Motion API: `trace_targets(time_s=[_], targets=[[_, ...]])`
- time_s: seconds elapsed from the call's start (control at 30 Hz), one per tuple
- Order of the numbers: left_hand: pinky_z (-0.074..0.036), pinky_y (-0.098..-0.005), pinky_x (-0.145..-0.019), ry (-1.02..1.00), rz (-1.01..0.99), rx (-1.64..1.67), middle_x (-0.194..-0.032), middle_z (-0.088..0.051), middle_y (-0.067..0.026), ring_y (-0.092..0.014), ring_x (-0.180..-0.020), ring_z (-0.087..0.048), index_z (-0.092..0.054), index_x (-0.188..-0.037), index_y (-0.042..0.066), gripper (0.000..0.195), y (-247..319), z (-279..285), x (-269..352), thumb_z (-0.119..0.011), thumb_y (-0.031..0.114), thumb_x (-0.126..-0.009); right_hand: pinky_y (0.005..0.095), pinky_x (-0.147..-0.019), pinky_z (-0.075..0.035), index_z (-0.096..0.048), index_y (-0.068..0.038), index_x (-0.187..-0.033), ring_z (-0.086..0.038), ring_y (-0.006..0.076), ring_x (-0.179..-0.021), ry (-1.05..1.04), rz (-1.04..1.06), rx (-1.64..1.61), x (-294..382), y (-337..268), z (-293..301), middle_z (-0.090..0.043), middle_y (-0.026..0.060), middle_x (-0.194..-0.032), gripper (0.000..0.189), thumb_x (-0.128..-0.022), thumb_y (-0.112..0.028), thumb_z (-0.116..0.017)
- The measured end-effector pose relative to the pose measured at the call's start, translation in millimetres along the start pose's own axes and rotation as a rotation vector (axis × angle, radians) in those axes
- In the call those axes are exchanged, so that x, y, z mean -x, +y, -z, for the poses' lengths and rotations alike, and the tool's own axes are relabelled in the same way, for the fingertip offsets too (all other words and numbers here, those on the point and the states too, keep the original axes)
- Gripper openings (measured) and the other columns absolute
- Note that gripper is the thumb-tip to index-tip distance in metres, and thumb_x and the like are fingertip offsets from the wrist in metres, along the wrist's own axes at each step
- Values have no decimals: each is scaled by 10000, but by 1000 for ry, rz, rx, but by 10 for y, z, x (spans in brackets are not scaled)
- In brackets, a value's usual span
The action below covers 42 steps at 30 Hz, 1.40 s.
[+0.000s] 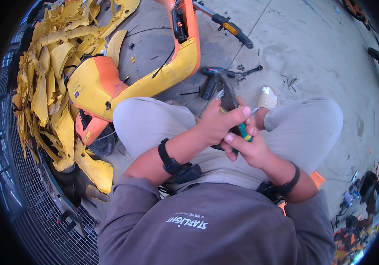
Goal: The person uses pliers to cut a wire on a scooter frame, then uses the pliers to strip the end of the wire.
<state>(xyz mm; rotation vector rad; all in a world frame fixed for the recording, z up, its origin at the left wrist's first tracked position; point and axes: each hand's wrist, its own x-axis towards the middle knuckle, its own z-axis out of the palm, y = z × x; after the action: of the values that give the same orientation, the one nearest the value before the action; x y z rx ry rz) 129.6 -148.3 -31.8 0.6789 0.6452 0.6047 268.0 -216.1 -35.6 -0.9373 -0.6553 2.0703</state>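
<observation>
In front of my lap, both hands meet on a pair of pliers (230, 94) with dark metal jaws and green and yellow handles. My left hand (221, 116) grips it near the jaws, its thumb across the tool. Lower down, my right hand (250, 147) closes around the handle end. A small whitish, shiny piece shows beside the jaws; what it is I cannot tell. Beyond the hands, a cordless drill (209, 81) lies on the floor. The yellow and orange scooter body (156, 78) lies on its side to the left, close to my left knee.
A large heap of yellow plastic panels (48, 76) fills the left. A black and orange fork-like part (230, 28) lies ahead. Loose screws or metal bits (290, 82) are scattered on the concrete floor. Another person (371, 208) is at the far lower right, among orange parts.
</observation>
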Motion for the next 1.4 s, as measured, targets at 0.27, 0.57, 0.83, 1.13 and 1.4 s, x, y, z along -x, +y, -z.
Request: trace_targets(time_s=[0.27,0.57,0.83,1.13,1.4], targets=[[-511,-320,-781,-72,-243,-267,-924,-644,-78,-170,-863,-623,-597,-1064,33,360,226,63,-137,-724,315,-881,308,-606,-491,-491,-27,-1121,-590,183,-672,-111,80,93,-106,-127,116,-581,94,-829,274,-961,-223,-598],[-486,-306,-854,371,-862,-740,-1099,-606,-97,-157,-914,-602,-507,-1284,37,603,297,217,-74,-816,100,-770,317,-846,-464,-474,3,-1251,-604,176,-916,100,171,221,-143,-23,147,-608,89,-980,371,-976,-213,-597],[-528,-262,-707,439,-941,-941,-982,-655,-99,-159,-801,-649,-690,-1032,9,247,326,154,-96,-770,11,-798,308,-825,-478,-552,-8,-1181,-570,139,-906,140,181,447,-114,-36,69,-621,71,-987,326,-947,-214,-646],[-540,-250,-631,469,-1078,-1089,-968,-694,-113,-158,-742,-674,-690,-952,-2,190,360,123,-72,-769,-41,-783,312,-879,-474,-543,7,-1190,-594,160,-969,86,140,387,-89,-110,47,-645,94,-1053,352,-949,-228,-646],[-547,-243,-656,469,-1134,-1111,-997,-707,-124,-150,-786,-687,-685,-963,-3,164,349,164,-82,-747,-40,-816,302,-879,-468,-480,22,-1321,-558,139,-978,73,156,353,-85,-59,138,-615,79,-1071,477,-923,-187,-640]])
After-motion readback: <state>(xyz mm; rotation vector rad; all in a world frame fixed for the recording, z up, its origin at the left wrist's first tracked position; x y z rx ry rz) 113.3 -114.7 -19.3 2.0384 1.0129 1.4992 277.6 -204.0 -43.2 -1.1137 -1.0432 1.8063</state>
